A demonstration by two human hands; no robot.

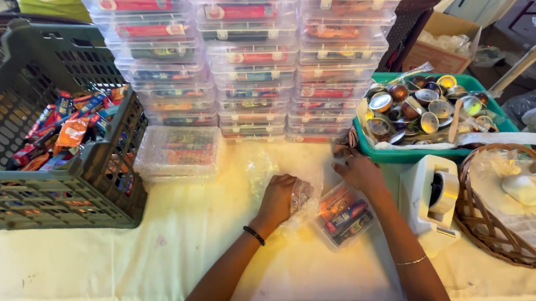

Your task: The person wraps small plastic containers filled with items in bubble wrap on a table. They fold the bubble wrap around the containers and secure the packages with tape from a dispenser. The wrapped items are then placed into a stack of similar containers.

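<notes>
Hands are working over a pale yellow tablecloth in the head view, and everything is best placed from the small clear plastic box of wrapped snacks lying tilted near the middle. The left hand is curling narrow around crinkled clear wrap just left of the box, touching it. The right hand is resting at the box's upper edge with fingers bent; whether it is gripping the box I cannot tell. Just right of the box a white tape dispenser is standing, and further right a wicker basket is holding clear bags. Above and right of the box, a green tub is sitting full of shiny foil cups. Behind the box, stacks of filled clear boxes are rising in three columns, with one more bubble-wrapped pack lying up to the left. Far left of the box, a grey crate is holding bright wrapped snacks.
</notes>
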